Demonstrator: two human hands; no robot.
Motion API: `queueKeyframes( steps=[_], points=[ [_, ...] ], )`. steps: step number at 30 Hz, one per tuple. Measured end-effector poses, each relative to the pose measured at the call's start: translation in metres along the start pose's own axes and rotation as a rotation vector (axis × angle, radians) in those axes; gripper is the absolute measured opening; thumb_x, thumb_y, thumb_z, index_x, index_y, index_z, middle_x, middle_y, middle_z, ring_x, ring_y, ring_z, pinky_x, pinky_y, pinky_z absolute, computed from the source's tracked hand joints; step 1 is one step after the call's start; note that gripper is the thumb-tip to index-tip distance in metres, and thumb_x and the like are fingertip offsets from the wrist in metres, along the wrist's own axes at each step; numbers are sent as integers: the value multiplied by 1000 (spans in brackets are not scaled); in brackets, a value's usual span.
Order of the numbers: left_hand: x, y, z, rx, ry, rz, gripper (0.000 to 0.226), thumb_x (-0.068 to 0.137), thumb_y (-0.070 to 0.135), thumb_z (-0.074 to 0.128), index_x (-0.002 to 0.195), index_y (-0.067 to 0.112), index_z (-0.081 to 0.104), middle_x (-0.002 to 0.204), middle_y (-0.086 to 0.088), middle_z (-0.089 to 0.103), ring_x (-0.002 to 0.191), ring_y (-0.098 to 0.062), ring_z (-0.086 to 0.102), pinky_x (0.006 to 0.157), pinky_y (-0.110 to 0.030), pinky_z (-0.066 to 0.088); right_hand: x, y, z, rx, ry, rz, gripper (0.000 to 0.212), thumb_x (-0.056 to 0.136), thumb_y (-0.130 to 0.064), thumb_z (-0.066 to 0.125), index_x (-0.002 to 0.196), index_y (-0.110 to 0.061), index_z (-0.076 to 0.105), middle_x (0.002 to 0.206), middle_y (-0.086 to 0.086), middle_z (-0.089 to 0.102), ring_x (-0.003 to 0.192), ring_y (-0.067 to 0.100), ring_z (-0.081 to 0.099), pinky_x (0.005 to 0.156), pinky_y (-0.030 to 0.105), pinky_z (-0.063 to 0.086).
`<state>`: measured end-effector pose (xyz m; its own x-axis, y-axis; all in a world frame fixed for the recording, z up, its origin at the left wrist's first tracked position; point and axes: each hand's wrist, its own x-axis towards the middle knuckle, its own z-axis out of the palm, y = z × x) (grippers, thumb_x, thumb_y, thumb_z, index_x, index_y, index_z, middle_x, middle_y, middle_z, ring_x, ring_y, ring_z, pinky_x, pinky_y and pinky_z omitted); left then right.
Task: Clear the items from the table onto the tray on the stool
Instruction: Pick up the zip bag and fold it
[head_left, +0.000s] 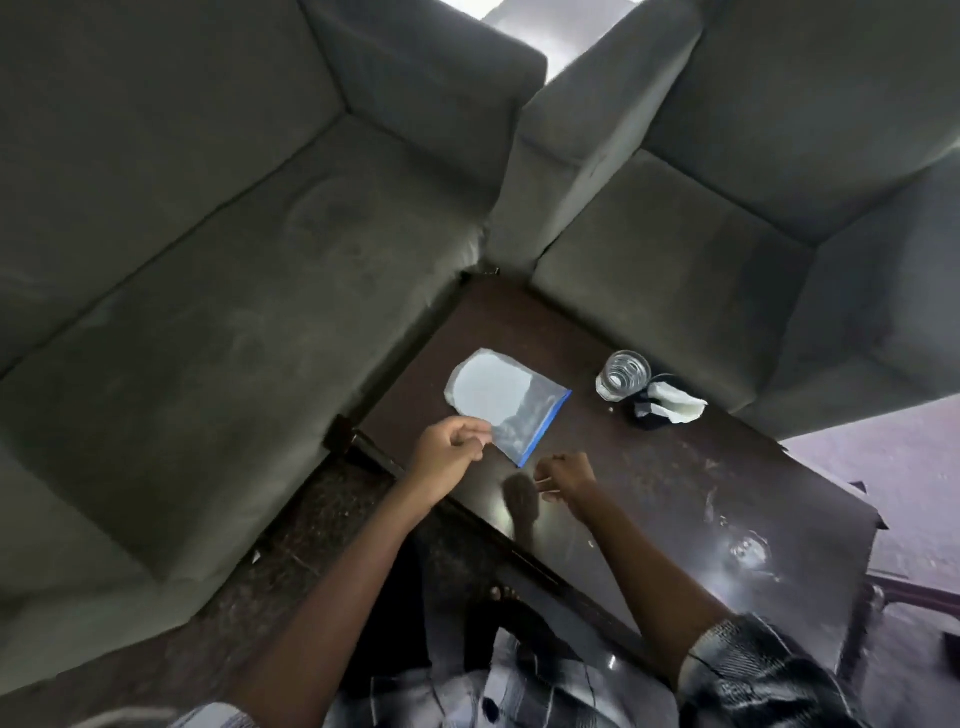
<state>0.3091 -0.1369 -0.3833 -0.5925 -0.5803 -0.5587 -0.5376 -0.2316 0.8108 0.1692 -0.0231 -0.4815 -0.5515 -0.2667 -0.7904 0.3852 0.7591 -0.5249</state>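
Note:
A clear zip bag (511, 408) with a blue seal strip and a pale round thing inside hangs just above the dark wooden table (675, 483). My left hand (449, 452) pinches its near corner. My right hand (566, 475) hovers beside the bag's blue edge with fingers curled round a thin pale stick. A clear glass (622, 375) stands further right on the table. Next to the glass lies a black object with crumpled white tissue (670, 405). No tray or stool shows in this view.
Two grey sofas (218, 291) meet at the table's far corner and hem it in on the left and back. Dark speckled floor (322, 525) lies between me and the left sofa. Light glares off the table's near right part.

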Motion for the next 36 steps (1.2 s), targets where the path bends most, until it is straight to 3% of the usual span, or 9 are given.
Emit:
queueKeyframes(
  steps=[4, 7, 12, 14, 16, 21, 26, 30, 36],
  points=[
    [69, -6, -19, -9, -35, -43, 23, 90, 8, 52, 110, 8, 63, 99, -1, 67, 79, -10, 61, 56, -4, 43, 45, -7, 33, 23, 117, 57, 20, 79, 1, 52, 62, -11, 51, 61, 11, 50, 47, 20, 45, 47, 23, 37],
    [111, -10, -24, -18, -18, -58, 22, 91, 3, 49, 109, 3, 62, 97, -5, 64, 75, -10, 58, 51, 0, 41, 76, -5, 52, 27, 220, 134, 5, 82, -7, 58, 84, -8, 54, 70, 11, 52, 53, 20, 45, 47, 25, 35],
    [159, -13, -22, 26, -90, -78, 25, 92, 1, 42, 110, 2, 59, 105, -11, 66, 76, -12, 57, 49, 0, 40, 118, 10, 76, 470, 156, 366, 34, 90, -19, 53, 121, -6, 45, 96, 12, 51, 74, 24, 55, 57, 37, 49],
    [170, -12, -22, 49, -119, -66, 25, 92, 1, 42, 109, 2, 60, 107, -12, 66, 74, -11, 57, 49, 0, 40, 126, 15, 82, 596, 137, 399, 22, 94, -21, 46, 113, -10, 45, 89, 5, 50, 76, 19, 56, 67, 33, 54],
    [178, -11, -24, 69, -150, -51, 25, 92, 1, 43, 108, 3, 61, 107, -12, 67, 75, -13, 58, 50, -1, 41, 128, 12, 84, 642, 189, 421, 8, 95, -17, 44, 89, -10, 47, 83, 3, 49, 71, 16, 55, 57, 25, 56],
    [184, -13, -40, 129, -223, -40, 23, 91, 2, 45, 104, 9, 62, 99, -4, 66, 80, -14, 59, 57, -8, 45, 142, 2, 82, 639, 349, 534, 21, 78, -4, 69, 71, -1, 49, 66, 16, 47, 48, 25, 48, 33, 26, 46],
    [195, -20, -53, 166, -226, -27, 23, 89, 3, 46, 99, 16, 62, 94, 3, 66, 83, -13, 62, 66, -18, 42, 206, 62, 93, 385, 366, 477, 47, 50, -10, 79, 93, 1, 65, 96, 21, 65, 89, 35, 65, 62, 41, 58],
    [194, -25, -58, 189, -233, -34, 24, 89, 3, 46, 99, 17, 62, 93, 4, 67, 82, -12, 61, 67, -19, 42, 156, 26, 91, 266, 445, 375, 26, 72, -6, 68, 95, 6, 62, 92, 21, 62, 92, 40, 63, 79, 49, 56],
    [172, 6, -58, 236, -307, 20, 22, 88, -2, 47, 97, 11, 62, 94, -4, 66, 71, -7, 57, 57, -10, 40, 47, -32, 52, 152, 634, -60, 9, 76, -2, 60, 71, -3, 52, 62, 5, 48, 66, 24, 48, 55, 30, 33]
  ],
)
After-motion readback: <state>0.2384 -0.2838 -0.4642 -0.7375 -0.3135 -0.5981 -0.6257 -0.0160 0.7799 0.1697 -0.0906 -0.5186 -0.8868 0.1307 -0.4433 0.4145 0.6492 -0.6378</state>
